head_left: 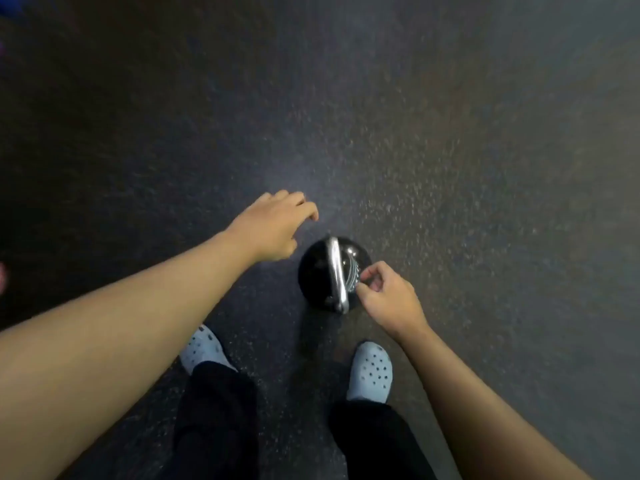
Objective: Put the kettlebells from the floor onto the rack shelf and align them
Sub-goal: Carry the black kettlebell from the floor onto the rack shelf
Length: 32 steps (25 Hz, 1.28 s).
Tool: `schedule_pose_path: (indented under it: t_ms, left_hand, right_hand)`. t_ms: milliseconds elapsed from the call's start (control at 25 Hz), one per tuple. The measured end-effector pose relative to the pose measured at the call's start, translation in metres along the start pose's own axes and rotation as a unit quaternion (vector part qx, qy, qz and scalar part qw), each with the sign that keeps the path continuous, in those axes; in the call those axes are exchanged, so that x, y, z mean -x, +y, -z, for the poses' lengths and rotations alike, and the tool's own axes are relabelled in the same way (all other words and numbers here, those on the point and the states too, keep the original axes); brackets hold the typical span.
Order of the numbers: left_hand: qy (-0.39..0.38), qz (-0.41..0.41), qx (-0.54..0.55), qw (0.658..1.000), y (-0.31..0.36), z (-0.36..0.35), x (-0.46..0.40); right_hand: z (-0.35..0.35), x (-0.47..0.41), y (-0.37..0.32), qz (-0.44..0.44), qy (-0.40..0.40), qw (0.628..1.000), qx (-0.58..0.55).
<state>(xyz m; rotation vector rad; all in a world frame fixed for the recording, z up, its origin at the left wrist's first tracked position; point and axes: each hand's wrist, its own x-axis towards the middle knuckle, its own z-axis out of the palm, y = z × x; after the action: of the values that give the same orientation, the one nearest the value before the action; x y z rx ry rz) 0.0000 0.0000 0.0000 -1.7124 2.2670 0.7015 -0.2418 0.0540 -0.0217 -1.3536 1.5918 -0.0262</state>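
Step in hand: pickup, lift not begun; next, likely a firm wrap round the handle. Floor (450, 133): dark, speckled. Kettlebell (320, 278): black, chrome handle (336, 271), upright on floor ahead of pale clogs (370, 372). Left hand (273, 230): loosely spread, empty, beside. Right hand (388, 296): fingers curled, tips near handle, holding nothing.

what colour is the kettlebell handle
Shiny silver chrome, on a glossy black kettlebell standing on the floor; the handle shows best in the head view.

dark speckled floor (450, 150) (dimly lit)
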Motion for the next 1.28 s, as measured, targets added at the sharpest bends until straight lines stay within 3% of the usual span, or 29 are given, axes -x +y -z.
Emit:
schedule_pose_path:
  t_ms: [200, 320, 440, 600, 720, 880, 1080, 1280]
  left_hand:
    - [-0.082, -0.096, -0.103, 0.987, -0.004, -0.1, -0.062]
    - [-0.041, -0.127, -0.073, 0.988, -0.002, -0.139, -0.082]
    - [-0.056, -0.151, -0.042, 0.986, 0.0, -0.133, -0.091]
    - [-0.113, -0.086, 0.097, 0.985, -0.042, -0.107, -0.042]
    - [-0.1, -0.022, 0.191, 0.976, -0.058, -0.085, 0.02]
    - [-0.01, 0.085, 0.276, 0.957, -0.091, -0.023, 0.089]
    - [0.115, 0.171, 0.289, 0.935, -0.184, 0.061, 0.181]
    - [0.222, 0.23, 0.266, 0.909, -0.306, 0.135, 0.299]
  right_hand:
    - [-0.089, -0.061, 0.046, -0.094, -0.04, 0.994, 0.044]
    - [-0.112, -0.068, 0.054, -0.124, -0.005, 0.991, -0.052]
    - [-0.107, -0.063, 0.049, -0.105, -0.002, 0.993, -0.051]
    - [-0.077, -0.056, 0.005, 0.008, -0.023, 0.994, 0.107]
    - [-0.06, -0.048, -0.048, 0.127, -0.037, 0.972, 0.195]
    - [-0.062, -0.033, -0.15, 0.264, -0.056, 0.927, 0.261]
    - [-0.108, -0.009, -0.308, 0.363, -0.024, 0.884, 0.294]
    - [-0.189, 0.021, -0.487, 0.476, -0.058, 0.829, 0.29]
